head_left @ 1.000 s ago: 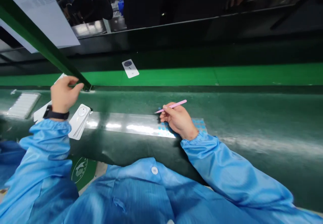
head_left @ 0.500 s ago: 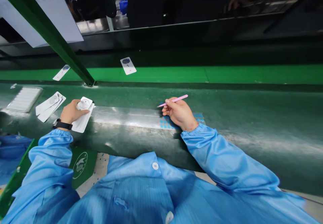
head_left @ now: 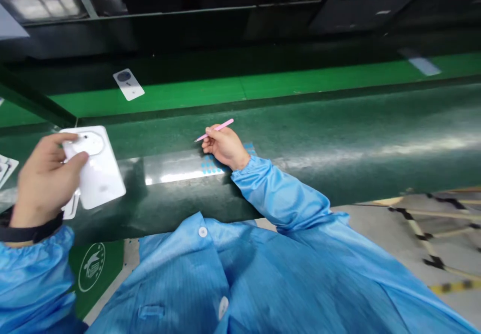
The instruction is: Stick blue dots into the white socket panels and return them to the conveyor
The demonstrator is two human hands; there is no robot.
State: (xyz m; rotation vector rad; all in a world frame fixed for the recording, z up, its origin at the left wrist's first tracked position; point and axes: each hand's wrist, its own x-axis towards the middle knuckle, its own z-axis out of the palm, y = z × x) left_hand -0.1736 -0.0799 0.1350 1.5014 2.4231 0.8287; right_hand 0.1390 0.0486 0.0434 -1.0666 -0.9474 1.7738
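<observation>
My left hand (head_left: pixel 52 173) pinches a white phone back cover (head_left: pixel 100 176) by its round camera area and holds it raised over the bench. Beneath it, partly hidden, another white cover (head_left: pixel 71 207) shows at its edge. In my right hand (head_left: pixel 226 146) is a pair of pink tweezers (head_left: pixel 220 127), gripped like a pen with the tips pointing left. That hand hovers over a clear sheet (head_left: pixel 175 167) with rows of small blue round stickers (head_left: pixel 211 166), part of which the hand and wrist hide.
On the green belt (head_left: pixel 210 86) behind the bench lies a white cover (head_left: pixel 129 84), with a pale flat piece (head_left: pixel 424 64) far right. More white covers (head_left: pixel 5 168) sit at the left edge. A green post (head_left: pixel 37 98) rises at the left.
My left hand has lifted one white cover from the pile toward me. The view has turned right, so things appear shifted left. My right hand keeps the tweezers near the stickers.
</observation>
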